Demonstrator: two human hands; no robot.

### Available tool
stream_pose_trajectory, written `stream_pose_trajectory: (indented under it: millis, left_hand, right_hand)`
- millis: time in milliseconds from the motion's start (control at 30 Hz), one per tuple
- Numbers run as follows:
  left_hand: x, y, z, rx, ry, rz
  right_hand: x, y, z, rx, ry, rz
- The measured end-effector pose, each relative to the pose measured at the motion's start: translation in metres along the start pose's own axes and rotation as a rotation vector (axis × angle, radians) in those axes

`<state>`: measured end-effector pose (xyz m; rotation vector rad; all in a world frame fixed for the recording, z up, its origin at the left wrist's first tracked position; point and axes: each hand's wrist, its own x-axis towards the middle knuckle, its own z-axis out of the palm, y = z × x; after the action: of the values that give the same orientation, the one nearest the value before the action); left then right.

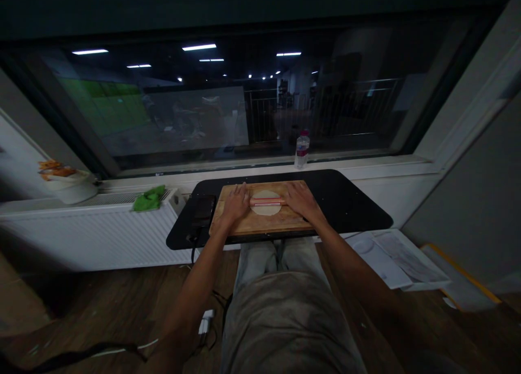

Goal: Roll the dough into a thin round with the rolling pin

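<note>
Both our hands are lying flat, open and apart on the ends of the rolling pin [266, 201], left hand [236, 201] at nine o'clock, right hand [299, 199] at three, and we are judging the pin stiff and free-rolling, the dough [265, 211] beneath it at the cutting board [260, 225] centre soft and easily torn.

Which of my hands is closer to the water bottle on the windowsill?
Right. The right hand rests directly in front of the water bottle; the left hand is farther off, at the rolling pin's other end.

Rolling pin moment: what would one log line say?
left hand: on rolling pin end | right hand: on other end | pin: across dough | dough: on wooden board
</note>
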<state>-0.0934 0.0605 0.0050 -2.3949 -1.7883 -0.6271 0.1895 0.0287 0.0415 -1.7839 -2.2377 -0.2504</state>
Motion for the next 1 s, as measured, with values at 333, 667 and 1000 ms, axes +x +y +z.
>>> stream_pose_trajectory:
  millis: [333, 667, 1000]
  left_hand:
    - [0.003, -0.01, -0.001, 0.18, -0.093, 0.218]
    - [-0.019, -0.009, -0.006, 0.121, -0.048, 0.262]
    - [-0.041, 0.0, -0.011, 0.071, -0.008, 0.197]
  right_hand:
    - [-0.015, -0.02, -0.02, -0.025, -0.07, 0.074]
    - [-0.044, -0.033, -0.029, -0.069, -0.027, 0.103]
    - [-0.071, -0.042, -0.032, -0.07, -0.023, 0.102]
